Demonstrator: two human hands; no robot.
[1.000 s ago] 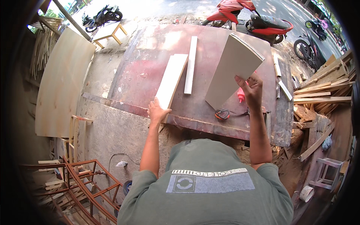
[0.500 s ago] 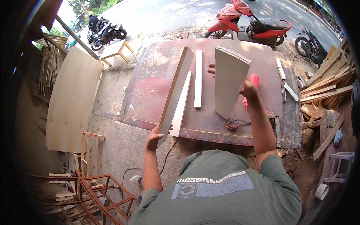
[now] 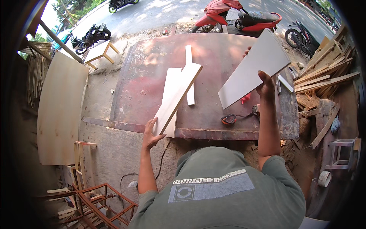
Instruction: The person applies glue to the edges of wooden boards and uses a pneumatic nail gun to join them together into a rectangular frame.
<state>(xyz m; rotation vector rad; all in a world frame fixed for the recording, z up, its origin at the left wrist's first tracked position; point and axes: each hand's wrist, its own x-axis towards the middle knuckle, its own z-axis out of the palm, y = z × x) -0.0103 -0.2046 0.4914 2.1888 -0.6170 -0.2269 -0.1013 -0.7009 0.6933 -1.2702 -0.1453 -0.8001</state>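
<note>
outdoors at a red worktable (image 3: 152, 76), left hand (image 3: 150, 133) grips a plank (image 3: 177, 97), right hand (image 3: 267, 86) a panel (image 3: 253, 68).

I can't see the right hand's (image 3: 266, 84) fingers, they're behind the grey panel (image 3: 254, 68) it holds up. That panel covers part of the counter (image 3: 213, 57) and most of a red tool (image 3: 245, 100). My own shirt (image 3: 221, 191) blocks the ground beneath. The red scooter (image 3: 232, 11) is cut off at the top edge.
</note>
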